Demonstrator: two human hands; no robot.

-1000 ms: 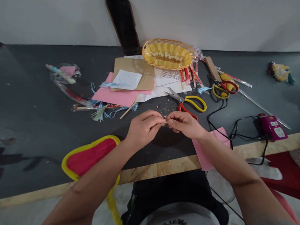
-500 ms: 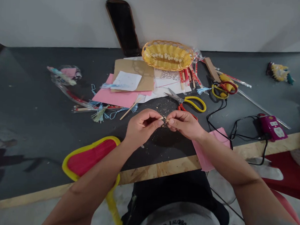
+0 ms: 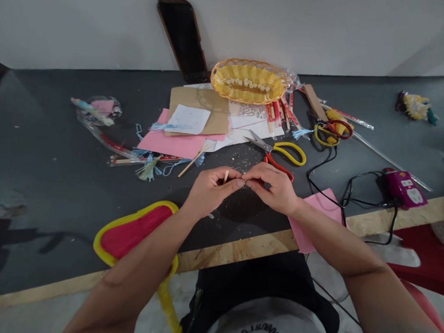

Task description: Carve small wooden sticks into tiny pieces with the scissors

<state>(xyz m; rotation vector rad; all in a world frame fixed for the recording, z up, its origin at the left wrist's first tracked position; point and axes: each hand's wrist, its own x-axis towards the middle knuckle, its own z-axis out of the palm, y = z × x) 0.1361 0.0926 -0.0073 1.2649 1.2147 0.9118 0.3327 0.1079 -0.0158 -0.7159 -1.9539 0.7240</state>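
Note:
My left hand (image 3: 209, 189) is closed around a short pale wooden stick (image 3: 226, 175), which pokes up between thumb and forefinger. Fingertip to fingertip with it, my right hand (image 3: 277, 189) is pinched closed; whatever sits in that pinch is too small to make out. Light crumbs (image 3: 240, 157) lie scattered on the dark table just beyond the fingers. Scissors with one yellow and one red handle (image 3: 287, 152) rest open close behind my right hand. A longer thin stick (image 3: 191, 164) lies beyond my left hand, beside blue tassels (image 3: 168, 165).
A yellow woven basket (image 3: 218, 83) holds a row of small white pieces, near a leaning phone (image 3: 183, 39). Pink paper (image 3: 164, 143) and brown card (image 3: 219, 107) lie left of centre. At right are a glue gun (image 3: 336, 117), cables and a purple box (image 3: 405, 188). A yellow-rimmed red fan (image 3: 134, 231) overhangs the front edge.
My fingertips have come together, closing the small gap between them. The stick in my left hand has swung from pointing right to standing upright.

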